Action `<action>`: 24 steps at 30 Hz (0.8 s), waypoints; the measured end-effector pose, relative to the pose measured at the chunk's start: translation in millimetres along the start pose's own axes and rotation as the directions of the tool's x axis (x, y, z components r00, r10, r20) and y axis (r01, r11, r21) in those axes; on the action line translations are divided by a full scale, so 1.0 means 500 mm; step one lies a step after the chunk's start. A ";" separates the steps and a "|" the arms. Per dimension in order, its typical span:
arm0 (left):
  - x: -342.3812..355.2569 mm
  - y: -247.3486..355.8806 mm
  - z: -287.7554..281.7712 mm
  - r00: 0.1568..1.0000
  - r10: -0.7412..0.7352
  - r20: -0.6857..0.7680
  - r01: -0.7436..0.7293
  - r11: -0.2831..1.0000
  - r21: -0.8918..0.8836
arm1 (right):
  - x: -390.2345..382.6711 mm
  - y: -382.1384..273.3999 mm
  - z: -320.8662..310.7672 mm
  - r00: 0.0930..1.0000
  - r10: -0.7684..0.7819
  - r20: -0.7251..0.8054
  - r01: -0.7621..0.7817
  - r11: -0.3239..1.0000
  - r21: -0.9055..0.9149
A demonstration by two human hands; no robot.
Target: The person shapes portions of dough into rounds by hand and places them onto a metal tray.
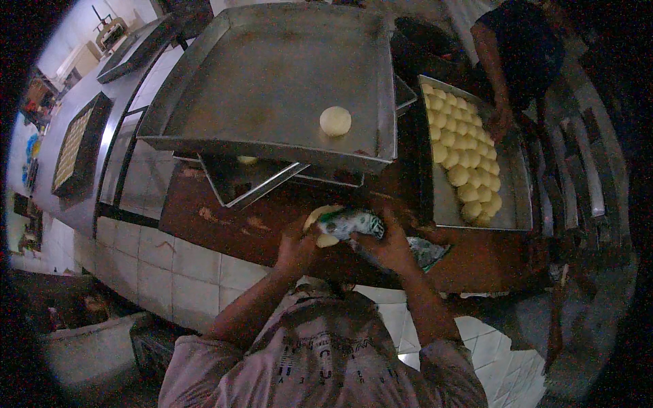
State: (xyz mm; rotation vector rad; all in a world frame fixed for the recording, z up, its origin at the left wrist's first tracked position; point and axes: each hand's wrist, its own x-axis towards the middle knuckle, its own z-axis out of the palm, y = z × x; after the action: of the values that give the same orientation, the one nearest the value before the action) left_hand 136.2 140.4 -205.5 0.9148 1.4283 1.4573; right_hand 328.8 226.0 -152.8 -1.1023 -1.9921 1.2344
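Just above the near edge of the brown table, my left hand is closed round a flattened piece of pale dough. My right hand grips a soft plastic bag printed in white and green. The bag's left end lies over the dough, hiding part of it. Its loose, crumpled tail sticks out to the right of my right hand. Beyond my hands, one round dough ball rests near the front right corner of a large metal tray.
Other trays lie askew beneath the large one. At right, a tray carries rows of dough balls, with a person's hand at its far side. Another filled tray stands on the metal counter at left.
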 end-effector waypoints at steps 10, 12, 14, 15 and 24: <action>-0.035 0.085 -0.088 0.916 -0.398 0.055 0.397 0.876 -0.275 | 0.006 -0.012 0.021 0.993 0.100 0.059 -0.091 0.987 -0.133; -0.037 0.098 -0.073 0.928 -0.351 0.121 0.371 0.890 -0.265 | 0.005 0.000 0.029 0.998 0.061 0.020 -0.053 0.959 -0.280; -0.046 0.079 -0.076 0.926 -0.359 0.119 0.378 0.877 -0.296 | 0.005 0.001 0.032 1.000 0.016 0.002 -0.014 0.928 -0.371; -0.050 0.069 -0.078 0.925 -0.362 0.115 0.380 0.871 -0.311 | 0.007 -0.006 0.030 1.000 -0.009 0.003 0.009 0.921 -0.390; -0.061 0.079 -0.074 0.939 -0.327 0.104 0.342 0.917 -0.205 | 0.011 0.010 0.024 0.995 -0.096 0.004 0.088 0.902 -0.422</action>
State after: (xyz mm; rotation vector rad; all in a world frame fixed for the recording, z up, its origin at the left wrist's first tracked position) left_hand 108.8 100.5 -166.5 0.5437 1.2698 1.2805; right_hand 318.4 226.2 -162.4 -1.1909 -2.3361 0.7555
